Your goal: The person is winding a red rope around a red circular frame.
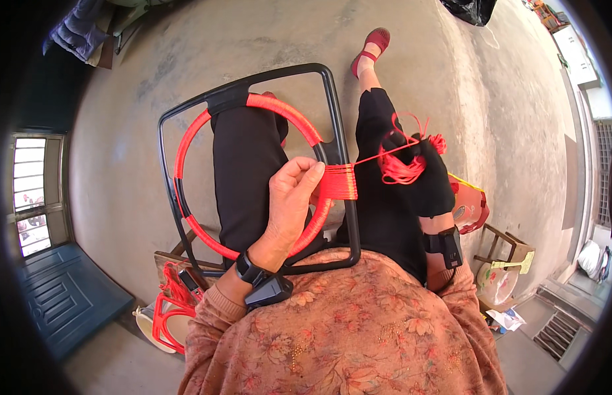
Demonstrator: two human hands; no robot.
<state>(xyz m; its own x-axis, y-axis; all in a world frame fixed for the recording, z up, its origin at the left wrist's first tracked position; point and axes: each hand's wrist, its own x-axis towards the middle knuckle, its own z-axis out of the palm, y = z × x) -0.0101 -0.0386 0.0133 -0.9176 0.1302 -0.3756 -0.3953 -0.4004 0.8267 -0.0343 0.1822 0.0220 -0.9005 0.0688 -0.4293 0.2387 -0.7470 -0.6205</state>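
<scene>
We judged the black frame [335,118] light and stiff, the red cord [385,155] soft; left hand [289,204] gripped the ring [279,108] at four o'clock, right hand [418,178] closed on cord.

Red-wrapped ring frame [253,164] across lap

A blue door [69,296] lies beside red frames [169,309].

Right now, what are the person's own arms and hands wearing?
The left hand is bare. Its forearm has a floral, rust-pink knit sleeve with a ribbed cuff, and a black wrist strap carrying a small black device. The right hand is covered by a black glove, with a similar black strapped device at that wrist.
</scene>
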